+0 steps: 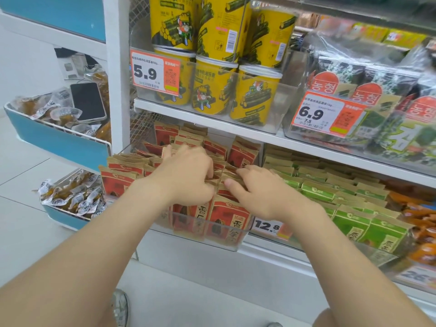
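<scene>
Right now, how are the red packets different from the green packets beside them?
The red packets have red fronts; the green packets have green ones. The left hand and right hand grip red packets; nothing touches the green packets. Both are brown-topped bags standing in rows in clear bins.
</scene>
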Demonstrator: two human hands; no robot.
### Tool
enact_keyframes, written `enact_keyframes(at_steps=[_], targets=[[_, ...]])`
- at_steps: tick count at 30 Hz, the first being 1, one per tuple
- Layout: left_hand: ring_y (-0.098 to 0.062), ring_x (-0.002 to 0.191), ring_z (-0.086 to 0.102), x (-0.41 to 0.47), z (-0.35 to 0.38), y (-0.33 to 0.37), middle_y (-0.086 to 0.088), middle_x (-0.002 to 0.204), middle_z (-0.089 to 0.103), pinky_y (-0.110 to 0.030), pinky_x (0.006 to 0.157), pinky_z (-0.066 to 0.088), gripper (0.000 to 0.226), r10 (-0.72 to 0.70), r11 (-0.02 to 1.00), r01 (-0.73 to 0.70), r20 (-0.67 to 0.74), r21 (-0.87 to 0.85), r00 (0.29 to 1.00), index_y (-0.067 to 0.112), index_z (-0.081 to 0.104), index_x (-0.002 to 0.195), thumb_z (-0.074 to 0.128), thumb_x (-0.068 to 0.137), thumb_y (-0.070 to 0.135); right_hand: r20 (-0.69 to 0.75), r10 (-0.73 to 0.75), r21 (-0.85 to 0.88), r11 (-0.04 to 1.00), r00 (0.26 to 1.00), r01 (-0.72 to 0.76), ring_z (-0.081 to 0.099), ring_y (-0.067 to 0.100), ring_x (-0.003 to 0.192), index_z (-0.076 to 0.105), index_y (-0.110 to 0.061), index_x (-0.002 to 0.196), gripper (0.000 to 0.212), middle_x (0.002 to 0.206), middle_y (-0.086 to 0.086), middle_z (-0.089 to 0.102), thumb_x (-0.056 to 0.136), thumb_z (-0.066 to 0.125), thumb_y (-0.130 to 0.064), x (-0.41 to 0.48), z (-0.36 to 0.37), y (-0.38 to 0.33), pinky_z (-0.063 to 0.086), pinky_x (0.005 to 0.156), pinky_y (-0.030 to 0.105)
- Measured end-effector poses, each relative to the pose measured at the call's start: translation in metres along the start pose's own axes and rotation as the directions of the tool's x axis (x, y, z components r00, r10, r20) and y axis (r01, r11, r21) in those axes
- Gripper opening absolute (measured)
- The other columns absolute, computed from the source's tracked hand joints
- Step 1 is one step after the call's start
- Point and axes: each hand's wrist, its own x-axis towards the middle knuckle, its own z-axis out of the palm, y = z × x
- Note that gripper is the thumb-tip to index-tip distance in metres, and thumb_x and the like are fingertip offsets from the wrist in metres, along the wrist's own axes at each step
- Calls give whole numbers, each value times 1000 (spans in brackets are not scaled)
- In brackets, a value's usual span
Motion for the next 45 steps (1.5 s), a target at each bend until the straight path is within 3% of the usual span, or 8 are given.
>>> enact_keyframes(at_steps=[3,9,14,19,27,32,36,45], targets=[[-21,119,57,4,0,-4,5,119,62,-43,104,48,20,19,989,-40,-143,-143,990,26,74,103,56,96,21,-22,1,-1,1000,1000,-1,59,33,123,61,-19,115,57,119,6,65,109,26,-64,-1,6,6,34,119,64],[-16,80,57,36,-1,-10,4,97,64,-36,82,49,37,-17,996,21,49,-87,999,31,61,142,47,110,20,-50,30,18,999,998,-29,56,35,130,66,-17,122,65,127,8,65,108,24,-66,2,9,5,25,123,68],[-34,148,44,67,17,-10,-9,163,49,-48,118,40,51,-108,992,120,187,-51,976,26,45,160,30,112,23,1,31,24,999,1000,-31,31,32,159,47,-16,156,75,170,14,36,105,29,-67,4,4,8,7,127,69],[-36,152,40,66,23,-3,-8,161,52,-66,126,21,52,-126,991,129,106,-22,986,27,44,162,29,112,23,13,11,127,992,1000,-13,20,29,164,30,-17,166,66,177,11,21,108,35,-47,7,2,17,1,130,68],[-20,121,63,13,7,-6,14,120,74,-49,105,50,19,3,975,-67,-292,-210,956,31,74,119,60,107,32,-308,-133,304,925,942,230,62,10,98,71,-32,105,9,103,-11,64,97,71,-35,-13,-14,28,53,92,36],[5,84,61,-14,3,12,21,90,69,-7,72,40,21,123,942,-193,-252,-274,960,36,72,99,72,95,16,-143,-244,243,931,959,273,67,1,76,82,-31,101,15,80,-14,74,88,80,-38,-34,-11,12,56,78,23],[0,76,63,-24,11,24,19,86,68,-20,71,51,26,96,955,-151,-217,-255,972,32,75,104,64,95,10,-72,-236,81,967,969,241,65,19,78,73,-27,94,13,75,-6,70,83,69,-22,-38,2,4,60,72,43],[-5,78,67,-43,6,20,17,86,71,-38,77,62,25,-95,968,12,-324,-250,941,33,74,93,62,93,11,-227,-154,78,981,962,176,56,21,79,72,-26,91,6,75,-12,61,96,73,-22,-53,-5,1,52,91,40]])
